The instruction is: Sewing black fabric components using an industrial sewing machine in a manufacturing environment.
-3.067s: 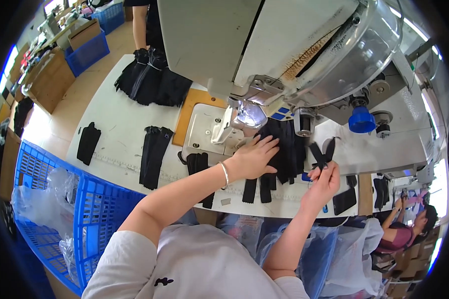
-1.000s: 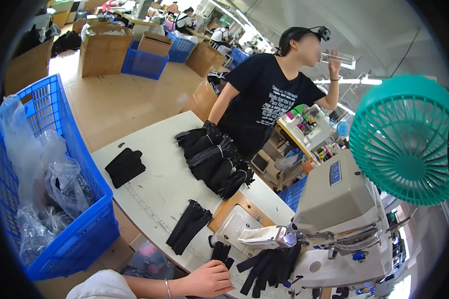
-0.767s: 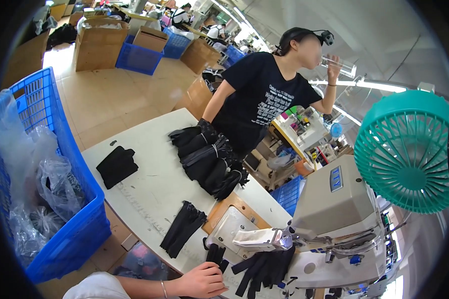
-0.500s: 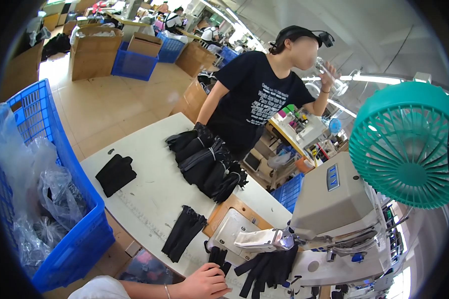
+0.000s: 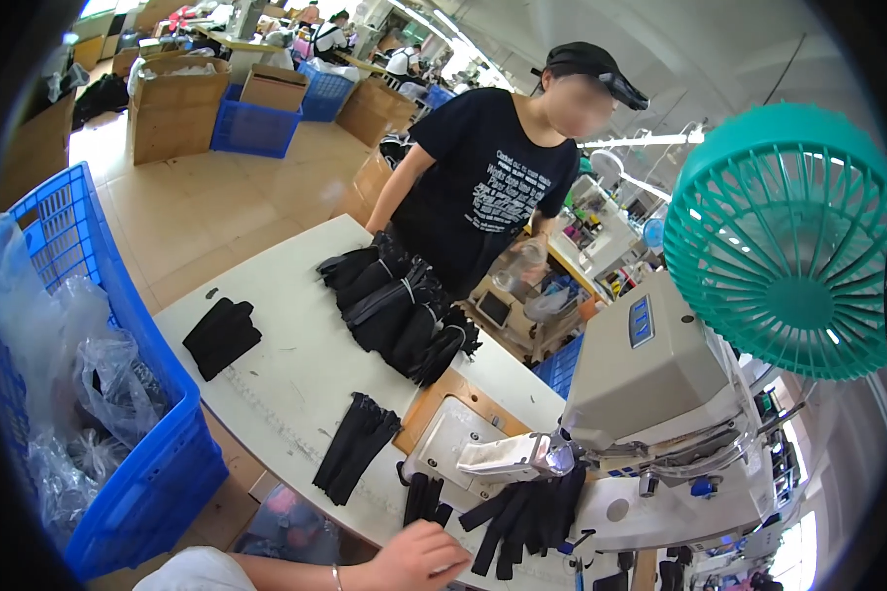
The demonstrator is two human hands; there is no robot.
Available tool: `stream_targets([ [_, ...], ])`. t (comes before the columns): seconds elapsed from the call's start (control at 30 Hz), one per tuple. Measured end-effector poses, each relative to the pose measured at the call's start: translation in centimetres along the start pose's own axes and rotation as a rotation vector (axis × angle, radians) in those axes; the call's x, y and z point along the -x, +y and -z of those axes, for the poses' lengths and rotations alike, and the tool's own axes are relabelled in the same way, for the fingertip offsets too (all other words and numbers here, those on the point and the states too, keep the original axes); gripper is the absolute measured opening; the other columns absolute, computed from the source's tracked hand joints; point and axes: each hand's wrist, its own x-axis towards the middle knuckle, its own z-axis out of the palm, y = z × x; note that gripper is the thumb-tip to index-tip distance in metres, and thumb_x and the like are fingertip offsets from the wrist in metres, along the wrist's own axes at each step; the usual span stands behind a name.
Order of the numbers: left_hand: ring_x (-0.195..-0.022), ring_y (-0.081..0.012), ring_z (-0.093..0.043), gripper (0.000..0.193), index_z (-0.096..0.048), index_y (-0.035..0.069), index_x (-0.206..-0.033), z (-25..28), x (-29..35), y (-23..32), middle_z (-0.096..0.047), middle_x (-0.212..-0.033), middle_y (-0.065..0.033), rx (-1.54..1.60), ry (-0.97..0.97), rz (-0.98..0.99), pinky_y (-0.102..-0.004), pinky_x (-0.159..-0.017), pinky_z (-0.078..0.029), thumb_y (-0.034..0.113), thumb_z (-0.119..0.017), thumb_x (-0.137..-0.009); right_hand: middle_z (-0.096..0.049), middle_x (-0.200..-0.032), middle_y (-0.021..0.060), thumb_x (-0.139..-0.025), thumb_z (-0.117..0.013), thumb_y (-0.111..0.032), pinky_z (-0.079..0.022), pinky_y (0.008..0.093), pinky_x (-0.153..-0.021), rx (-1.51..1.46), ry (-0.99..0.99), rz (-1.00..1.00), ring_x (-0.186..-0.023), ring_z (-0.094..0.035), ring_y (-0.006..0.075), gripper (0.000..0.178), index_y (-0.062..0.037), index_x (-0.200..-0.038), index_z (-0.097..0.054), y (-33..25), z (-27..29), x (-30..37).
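My left hand (image 5: 419,558) reaches in from the lower edge, a thin bracelet at its wrist. Its fingers are curled together, and whatever they may hold is hidden. Just beyond it lies a small bunch of black fabric strips (image 5: 424,500). Loose black strips (image 5: 527,517) fan out to the right of the hand, below the pale arm of a sewing machine (image 5: 636,364). A flat stack of black strips (image 5: 356,448) rests farther left on the white table (image 5: 276,379). My right hand is out of view.
Tied black bundles (image 5: 399,310) sit at the table's far side, where a person (image 5: 493,187) stands with a clear bottle (image 5: 522,266). A folded black stack (image 5: 222,338) lies left. Beside the table is a blue crate (image 5: 153,483) with plastic bags; a green fan (image 5: 784,246) hangs right.
My left hand has shifted slightly right and back from the small bunch of strips. The person opposite has lowered the bottle from near the face to waist height. The view has tilted a little.
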Motion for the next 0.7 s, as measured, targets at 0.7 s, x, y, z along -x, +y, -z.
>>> stream_targets([
  [0.7, -0.086, -0.031, -0.06, 0.015, -0.064, 0.002, -0.094, -0.7, -0.4, 2.9, -0.061, -0.092, -0.0117, 0.116, -0.491, 0.09, -0.0381, -0.076, -0.049, 0.012, -0.06, -0.082, -0.047, -0.069, 0.0138, -0.087, -0.06, -0.019, -0.038, 0.0387, -0.055, -0.847, -1.199, 0.638, -0.062, -0.046, 0.0317, 0.023, -0.0001, -0.076, -0.052, -18.9, 4.5, 18.6],
])
